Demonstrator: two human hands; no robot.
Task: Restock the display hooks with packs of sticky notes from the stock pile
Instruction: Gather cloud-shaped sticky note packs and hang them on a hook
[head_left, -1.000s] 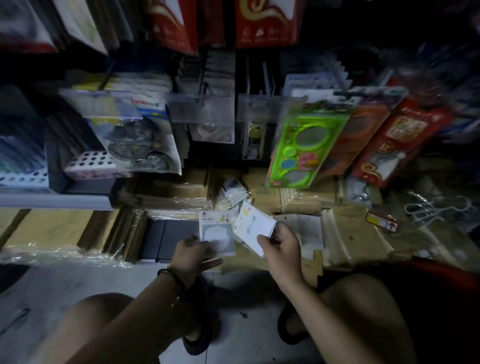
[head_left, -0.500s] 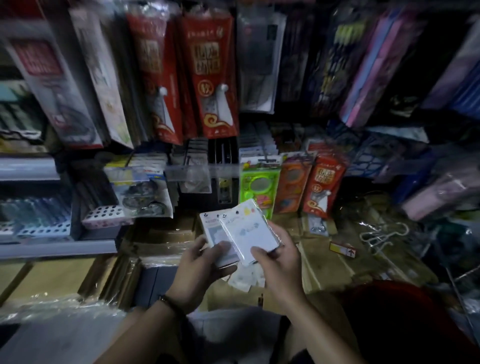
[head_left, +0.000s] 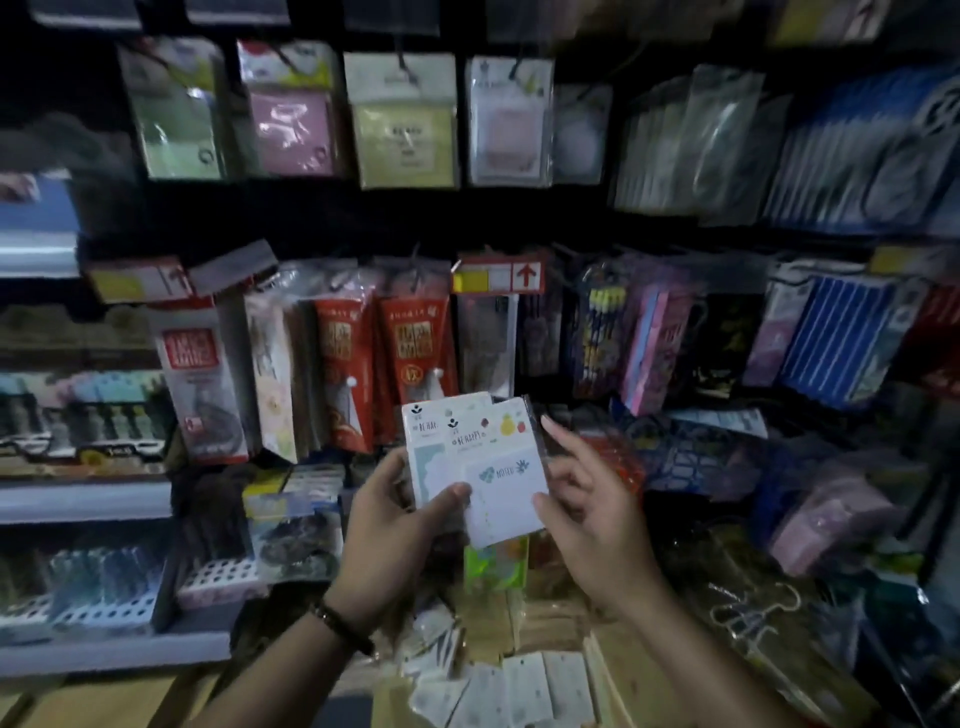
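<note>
Up in front of the display were a few small white cellophane-wrapped packs of sticky notes (head_left: 470, 467), fanned and overlapping, with "BE HAPPY" printed on the headers. The left hand (head_left: 395, 525) had them: its grip was closed on the fan's left side, thumb pressed on the front pack, fingers behind. The right hand (head_left: 589, 514) sat at the other edge with a loose, wide grip, its thumb just touching the front pack's right edge and its fingers spread clear. Nothing from this handful was on a hook yet. Above, the top row of dark wire display hooks (head_left: 402, 65) carried pastel green, pink and yellow hanging note packs (head_left: 402, 124), well apart from the hands. Below the wrists, the scattered white stock pile (head_left: 524, 686) held plenty more, so I'd judge the restocking far from finished.
</note>
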